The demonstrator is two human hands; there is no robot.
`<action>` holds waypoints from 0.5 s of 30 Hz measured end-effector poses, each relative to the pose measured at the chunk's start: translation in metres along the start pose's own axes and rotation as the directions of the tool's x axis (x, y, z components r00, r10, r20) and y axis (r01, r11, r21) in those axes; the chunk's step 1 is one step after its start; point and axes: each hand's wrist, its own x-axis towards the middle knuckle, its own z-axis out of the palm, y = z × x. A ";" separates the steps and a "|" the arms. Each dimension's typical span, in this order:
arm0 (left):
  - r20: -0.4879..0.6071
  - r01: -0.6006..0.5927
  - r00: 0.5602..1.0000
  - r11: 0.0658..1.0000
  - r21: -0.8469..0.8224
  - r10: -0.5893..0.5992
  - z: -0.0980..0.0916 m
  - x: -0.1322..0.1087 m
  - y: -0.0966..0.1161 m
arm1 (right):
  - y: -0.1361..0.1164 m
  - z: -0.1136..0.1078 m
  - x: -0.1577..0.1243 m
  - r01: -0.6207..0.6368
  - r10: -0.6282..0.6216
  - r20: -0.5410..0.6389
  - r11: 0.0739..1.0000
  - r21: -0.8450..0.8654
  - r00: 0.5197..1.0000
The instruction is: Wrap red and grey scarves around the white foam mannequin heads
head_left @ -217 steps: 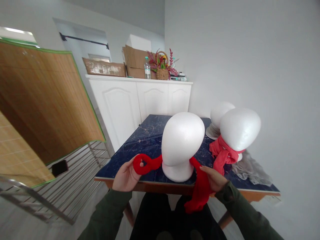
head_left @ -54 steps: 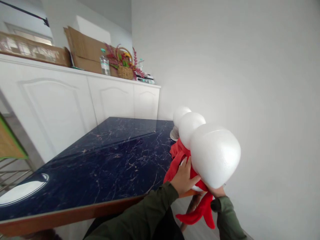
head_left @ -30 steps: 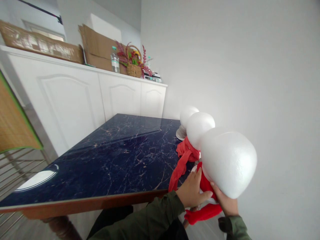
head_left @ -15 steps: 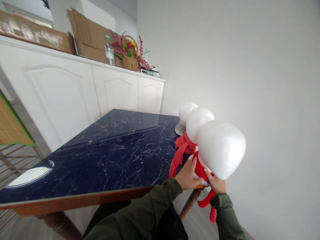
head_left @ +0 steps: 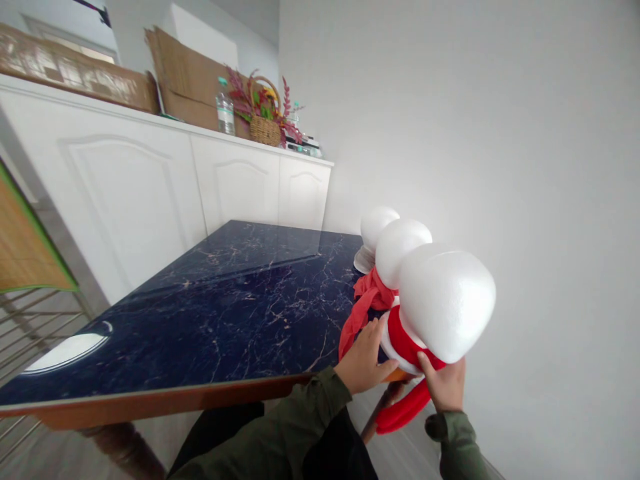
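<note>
Right hand (head_left: 447, 385): grasping one red scarf (head_left: 403, 339) around nearest white head (head_left: 447, 300), four o'clock on one blue table (head_left: 240, 320). Left hand (head_left: 363, 363): spread at head's base; cannot tell if gripping. Two further heads (head_left: 403, 251): ten o'clock, one wearing one coral scarf (head_left: 373, 293).

I can't read any words, numbers or brands on my feed. The bottle (head_left: 225, 120) standing on the far cabinet (head_left: 240, 179) wears a pale label (head_left: 225, 107), too small for me to make out.

The left hand (head_left: 361, 361) could cross the tabletop (head_left: 225, 307), three white heads (head_left: 445, 300) blocking its right.
</note>
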 end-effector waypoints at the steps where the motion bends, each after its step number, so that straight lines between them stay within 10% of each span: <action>1: -0.016 0.008 1.000 1.000 0.023 -0.008 -0.010 -0.006 0.001 | 0.000 -0.002 -0.010 0.014 -0.015 -0.121 1.000 -0.010 0.993; 5: -0.102 0.132 0.988 0.977 0.170 -0.116 -0.066 -0.039 -0.011 | -0.024 -0.001 -0.062 0.265 -0.239 -0.266 0.962 0.064 0.934; 10: -0.185 0.399 0.916 0.854 0.334 -0.356 -0.129 -0.074 -0.055 | -0.125 0.056 -0.074 0.283 -0.466 0.396 0.853 0.438 0.791; 15: -0.091 0.368 0.925 0.808 0.460 -0.370 -0.148 -0.086 -0.075 | -0.206 0.145 -0.057 0.139 -0.416 0.721 0.900 0.413 0.554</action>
